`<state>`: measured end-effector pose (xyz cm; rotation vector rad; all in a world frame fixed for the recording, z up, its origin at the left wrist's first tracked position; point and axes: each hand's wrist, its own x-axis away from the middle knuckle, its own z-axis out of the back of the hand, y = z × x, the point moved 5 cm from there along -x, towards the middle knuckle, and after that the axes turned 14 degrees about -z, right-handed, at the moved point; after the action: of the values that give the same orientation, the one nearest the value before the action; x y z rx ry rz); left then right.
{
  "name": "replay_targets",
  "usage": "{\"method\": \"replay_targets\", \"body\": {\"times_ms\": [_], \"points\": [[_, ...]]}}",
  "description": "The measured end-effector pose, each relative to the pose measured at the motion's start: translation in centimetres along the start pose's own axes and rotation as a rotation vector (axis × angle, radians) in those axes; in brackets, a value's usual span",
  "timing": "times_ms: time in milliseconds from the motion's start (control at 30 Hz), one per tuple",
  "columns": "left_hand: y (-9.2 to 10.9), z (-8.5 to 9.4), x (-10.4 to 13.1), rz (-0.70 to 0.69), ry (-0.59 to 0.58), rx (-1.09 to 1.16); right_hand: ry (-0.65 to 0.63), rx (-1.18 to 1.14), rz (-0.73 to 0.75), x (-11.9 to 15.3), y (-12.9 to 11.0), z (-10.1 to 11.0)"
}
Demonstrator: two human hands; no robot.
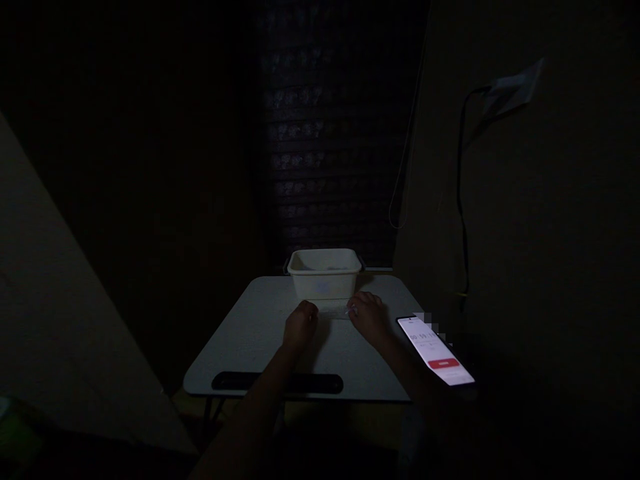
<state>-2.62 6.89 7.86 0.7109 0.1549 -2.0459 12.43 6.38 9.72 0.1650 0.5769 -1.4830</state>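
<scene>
In dim light, a thin, clear item (333,313) stretches between my hands just above the white table (240,333); it looks like a plastic bag or film, but its detail is too dark to tell. My left hand (301,325) is closed on its left end, fingers wrapped in. At the right end my right hand (367,315) grips it, with a small pale purple bit showing at the fingertips. Right behind both hands stands a white rectangular tub (325,283) with dark handles; something pale lies inside, unclear.
A lit phone (437,353) showing a timer lies at the table's right edge. A black bar (235,381) runs along the front edge. A cable (460,180) hangs from a wall socket (513,90) at right. Dark blinds (310,147) are behind.
</scene>
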Motion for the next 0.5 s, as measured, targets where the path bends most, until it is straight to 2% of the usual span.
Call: {"method": "replay_targets", "body": {"times_ms": [100,167,233,333,500], "points": [[0.7,-0.3,0.7,-0.140,-0.168,-0.073,-0.056,0.038,0.112,0.8,0.1,-0.2],[1.0,-1.0,1.8,-0.242,-0.319,-0.104,-0.132,0.067,0.196,1.7,0.4,-0.8],[1.2,-1.4,2.8,-0.329,-0.406,-0.113,-0.208,0.088,0.254,2.6,0.8,-1.5],[1.3,-1.2,3.7,-0.379,-0.414,-0.087,-0.222,0.073,0.271,3.4,1.9,-1.8],[1.6,-1.0,3.0,-0.337,-0.352,-0.013,-0.186,0.063,0.162,2.6,2.9,-2.0]]}}
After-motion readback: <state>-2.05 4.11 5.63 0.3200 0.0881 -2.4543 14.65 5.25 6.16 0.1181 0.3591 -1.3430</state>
